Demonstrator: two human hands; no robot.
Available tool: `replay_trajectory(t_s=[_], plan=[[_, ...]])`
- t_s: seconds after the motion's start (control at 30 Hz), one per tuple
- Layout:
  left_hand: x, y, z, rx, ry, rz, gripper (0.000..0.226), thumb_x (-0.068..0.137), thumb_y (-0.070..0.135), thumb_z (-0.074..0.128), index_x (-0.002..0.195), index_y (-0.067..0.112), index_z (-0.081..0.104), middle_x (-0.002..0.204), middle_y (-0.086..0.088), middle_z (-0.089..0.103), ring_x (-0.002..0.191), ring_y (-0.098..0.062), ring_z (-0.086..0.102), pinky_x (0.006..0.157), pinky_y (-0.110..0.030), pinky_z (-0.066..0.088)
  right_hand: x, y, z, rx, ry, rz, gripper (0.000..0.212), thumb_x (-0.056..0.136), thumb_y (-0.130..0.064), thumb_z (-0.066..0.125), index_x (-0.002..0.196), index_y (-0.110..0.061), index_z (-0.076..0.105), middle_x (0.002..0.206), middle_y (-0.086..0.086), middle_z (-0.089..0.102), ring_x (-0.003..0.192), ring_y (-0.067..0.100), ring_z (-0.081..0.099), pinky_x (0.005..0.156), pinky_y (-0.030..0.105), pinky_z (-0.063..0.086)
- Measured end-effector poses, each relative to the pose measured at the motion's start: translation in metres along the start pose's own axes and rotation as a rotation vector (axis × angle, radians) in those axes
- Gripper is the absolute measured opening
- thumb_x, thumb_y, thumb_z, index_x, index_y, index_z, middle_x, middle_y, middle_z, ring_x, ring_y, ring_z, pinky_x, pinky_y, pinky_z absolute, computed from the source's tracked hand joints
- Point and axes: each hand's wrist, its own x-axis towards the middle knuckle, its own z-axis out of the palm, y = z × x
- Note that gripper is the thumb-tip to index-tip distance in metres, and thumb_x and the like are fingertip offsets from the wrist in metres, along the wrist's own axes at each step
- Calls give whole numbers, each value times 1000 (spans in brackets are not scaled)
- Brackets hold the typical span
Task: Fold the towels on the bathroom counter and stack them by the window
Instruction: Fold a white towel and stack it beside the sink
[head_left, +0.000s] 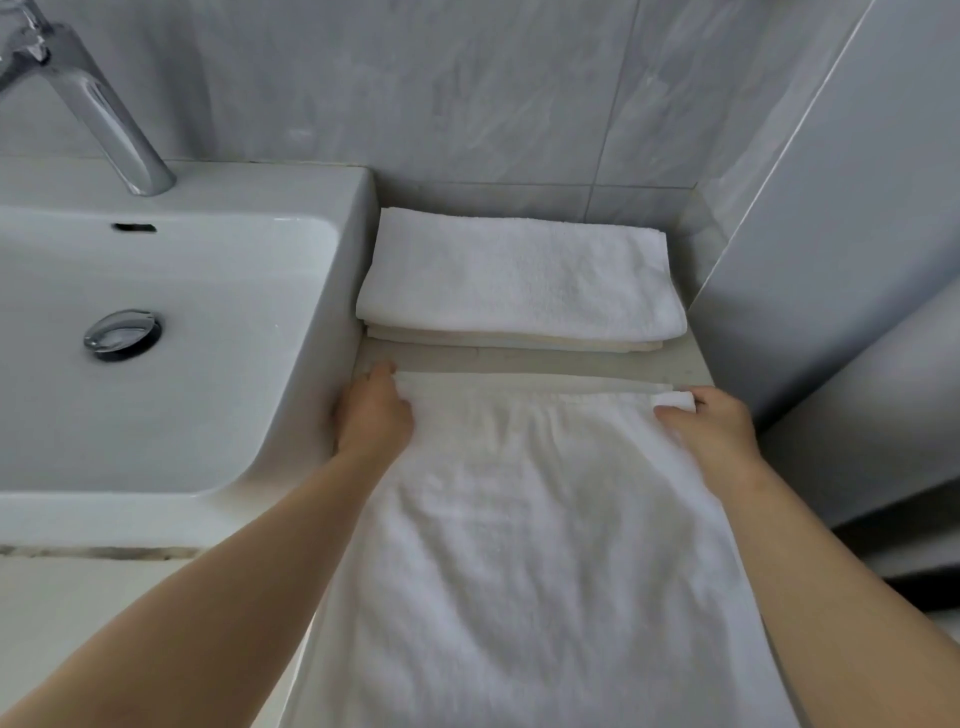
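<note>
The loose towel (545, 519) is white and lies spread flat, running from the centre of the frame to the bottom edge. Its far edge lies on the tabletop (519, 360).

The left hand (371, 410) grips the far left corner of the towel, fingers curled over the hem, just beside the sink (291, 415). The right hand (711, 426) pinches the far right corner, with a fold of cloth showing between thumb and fingers. Both forearms run in from the bottom corners of the frame, along the towel's two sides.

The stack of folded towels (519, 275) sits at centre frame against the tiled wall (467, 93), a white one on top and a cream one beneath. A bare strip of tabletop separates it from the loose towel.

The tap (98, 109) stands at upper left, and the drain plug (123, 332) lies in the sink.
</note>
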Motion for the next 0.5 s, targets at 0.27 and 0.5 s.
replay_trajectory(t_s=[0.27, 0.5], plan=[[0, 15, -21, -238, -20, -6, 10, 95, 11, 43, 103, 5, 45, 95, -20, 55, 89, -34, 56, 65, -29, 36, -5, -11, -7, 173, 23, -154, 5, 93, -13, 52, 97, -11, 48, 83, -2, 51, 73, 12, 48, 62, 25, 40], [18, 27, -36, -243, -3, -117, 28, 90, 14, 42, 116, 11, 51, 98, -14, 58, 80, -28, 53, 66, -28, 40, 9, -20, -1, 264, 89, -205, 13, 91, -9, 53, 79, -14, 50, 75, -2, 49, 68, 10, 45, 61, 24, 37]])
